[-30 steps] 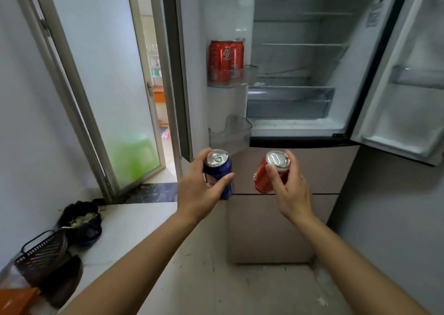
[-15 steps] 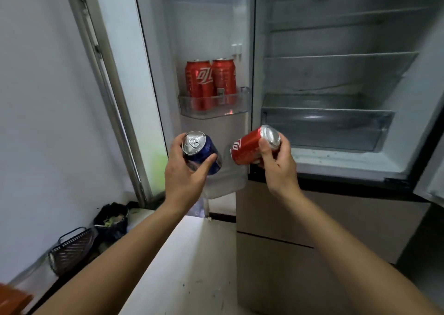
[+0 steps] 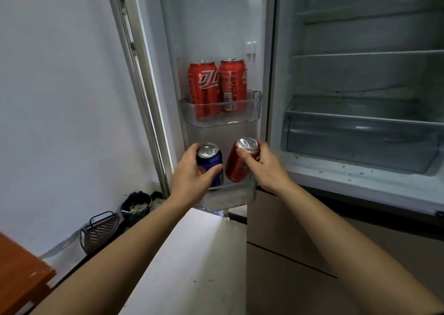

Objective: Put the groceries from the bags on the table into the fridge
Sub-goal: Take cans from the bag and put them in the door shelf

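Fridge [image 3: 360, 79] fills centre and right of frame, with its left door [image 3: 211, 26] open at centre top. Main compartment on the right has bare shelves and a closed crisper drawer [image 3: 355, 141]; I see nothing stored there. On the door at mid-frame, the upper bin [image 3: 221, 121] holds the left shelf can [image 3: 204, 86] and right shelf can [image 3: 233, 84]. Both are red, upright and touching side by side, with some room at the bin's right end. The lower bin [image 3: 230, 197], just below centre, looks unoccupied, though your hands cover part of it. Your left hand [image 3: 192, 177] wraps the blue can [image 3: 210, 161], thumb across the near face and fingers curled round the back. Its long axis is close to upright and its base is at the bin's left end, right at the rim; can't tell if it's seated. Your right hand [image 3: 266, 168] grips the red can [image 3: 237, 163] near its top, thumb on the near side and fingers curled round the far side. Its long axis is tilted: top leans up-right in frame, base points down-left toward the blue can, just over the rim. The held cans are just beside each other, possibly touching low down. Key relation: the bin lies directly below both bases, and blue is nearer to seating. My read: seat blue first, then stand red upright before lowering, or its base may land on blue or catch the rim.
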Available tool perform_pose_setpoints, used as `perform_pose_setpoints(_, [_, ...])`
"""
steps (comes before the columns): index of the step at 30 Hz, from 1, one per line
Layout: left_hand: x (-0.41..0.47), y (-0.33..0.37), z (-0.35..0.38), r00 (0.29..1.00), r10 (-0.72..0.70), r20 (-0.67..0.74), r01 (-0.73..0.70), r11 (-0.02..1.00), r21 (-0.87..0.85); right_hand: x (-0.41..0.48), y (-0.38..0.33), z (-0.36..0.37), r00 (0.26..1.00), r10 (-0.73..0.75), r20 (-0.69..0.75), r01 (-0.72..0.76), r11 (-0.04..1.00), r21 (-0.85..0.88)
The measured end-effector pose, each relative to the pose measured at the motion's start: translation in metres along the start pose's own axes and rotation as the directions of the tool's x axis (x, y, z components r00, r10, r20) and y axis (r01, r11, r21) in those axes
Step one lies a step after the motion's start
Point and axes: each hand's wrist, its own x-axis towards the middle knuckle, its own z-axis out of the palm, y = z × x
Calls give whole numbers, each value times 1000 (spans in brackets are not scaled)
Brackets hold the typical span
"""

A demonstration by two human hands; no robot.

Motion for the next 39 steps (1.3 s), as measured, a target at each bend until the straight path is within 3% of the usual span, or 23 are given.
perform_pose_setpoints(4, [7, -7, 5, 996, 47, 70, -58, 986, 159, 9, -3, 7, 997, 5, 77, 8, 985, -170])
perform_pose_setpoints(10, [10, -17, 15, 982, -62, 180, 20, 974, 227, 14, 1, 14, 993, 76, 85, -30, 893, -450])
perform_pose_setpoints(20, [10, -26, 17, 976, -81, 201, 20, 958, 288, 11, -7, 20, 993, 64, 97, 14, 761, -649])
perform_pose_setpoints(29, [-8, -28, 3, 965, 69, 253, -129, 965, 230, 3, -5, 10, 993, 46, 105, 12, 868, -497])
perform_pose_setpoints(32, [-29, -34, -9, 983, 101, 153, -140, 952, 270, -12, 3, 16, 994, -113, -11, 95, 878, -470])
perform_pose_setpoints(35, [-58, -43, -26, 990, 144, 5, -136, 925, 355, -33, 7, 37, 922, -356, -152, 265, 867, -422])
perform_pose_setpoints(39, [-110, -77, -55, 996, 4, -86, 41, 855, 517, -60, 13, 97, 873, -469, -132, 408, 851, -331])
